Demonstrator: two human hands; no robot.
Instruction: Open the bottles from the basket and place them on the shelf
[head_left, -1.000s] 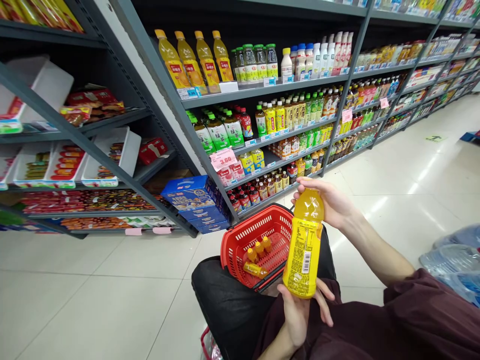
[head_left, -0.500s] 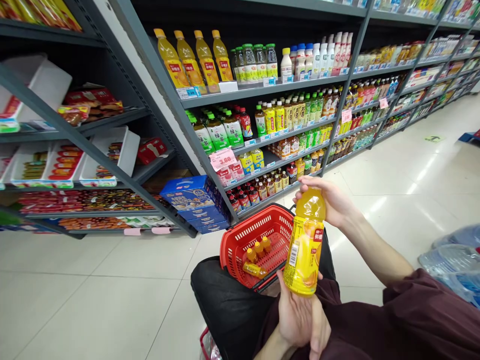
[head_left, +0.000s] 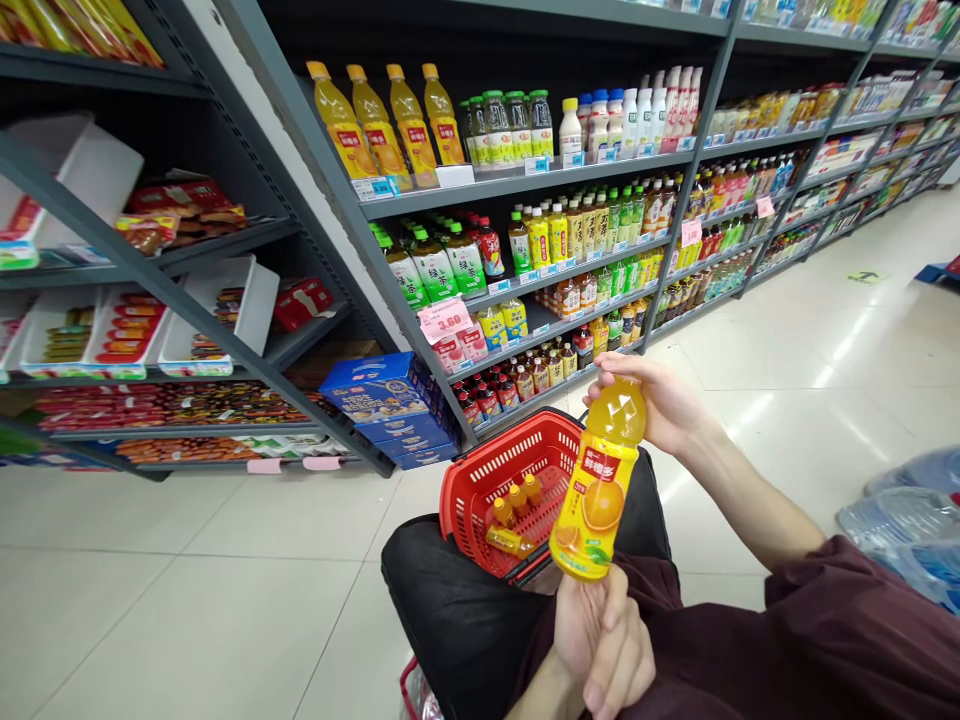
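A bottle of orange juice [head_left: 596, 490] with a yellow label tilts above my lap, the orange picture on its label toward me. My right hand [head_left: 660, 400] is closed around its top, and the cap is hidden by the fingers. Below, my left hand [head_left: 600, 635] has its fingers curled and grips the bottle's base. In front of my knees is a red shopping basket [head_left: 461, 490]. Inside it, several smaller orange juice bottles [head_left: 517, 498] stand near the middle, and one bottle [head_left: 510, 541] lies on its side.
Shelves of drinks [head_left: 525, 180] run along the aisle ahead, with large orange juice bottles [head_left: 409, 125] on one level. Stacked blue boxes [head_left: 379, 390] stand at the shelf corner. Packaged snacks [head_left: 135, 325] fill the left rack. Large clear water containers [head_left: 904, 530] are at the right.
The bottle has turned about its length, so the barcode has gone from view and the orange picture shows. Its base has shifted left, and my left fingers have curled in.
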